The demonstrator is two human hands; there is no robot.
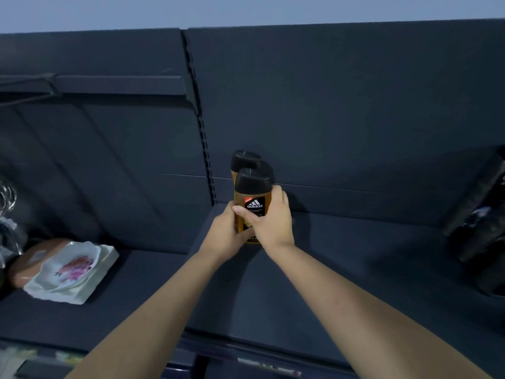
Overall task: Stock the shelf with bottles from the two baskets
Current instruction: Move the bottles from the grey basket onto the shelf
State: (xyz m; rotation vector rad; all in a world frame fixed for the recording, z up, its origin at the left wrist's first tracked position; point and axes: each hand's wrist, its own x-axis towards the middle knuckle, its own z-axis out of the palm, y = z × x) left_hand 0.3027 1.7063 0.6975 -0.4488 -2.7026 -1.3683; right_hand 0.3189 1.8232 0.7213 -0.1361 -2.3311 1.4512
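1. The Adidas shower-gel bottle (252, 212), amber with a black cap, is standing upright near the back left corner of the shelf (355, 269). It is sitting close in front of a second bottle (244, 157) of the same kind.
2. The right hand (272, 221) is wrapping the front bottle from the right, with its thumb lying across the label. The left hand (225, 231) is curling round the lower left side, so both hands are gripping it.
3. It is likely rigid smooth plastic, moderately heavy if full, somewhat slippery and not fragile. Gripping the flat-sided body below the cap looks safest, since the cap may flip open.
4. Two bottles are showing plainly. The overlapping caps may be hiding a third, and I cannot tell. Two hands are showing, and no baskets are in view.
5. The slotted upright (203, 138) is rising just left of the bottles. Further left, a floral dish (73, 265) is resting on the neighbouring shelf. Dark packs (481, 228) are crowding the right edge.
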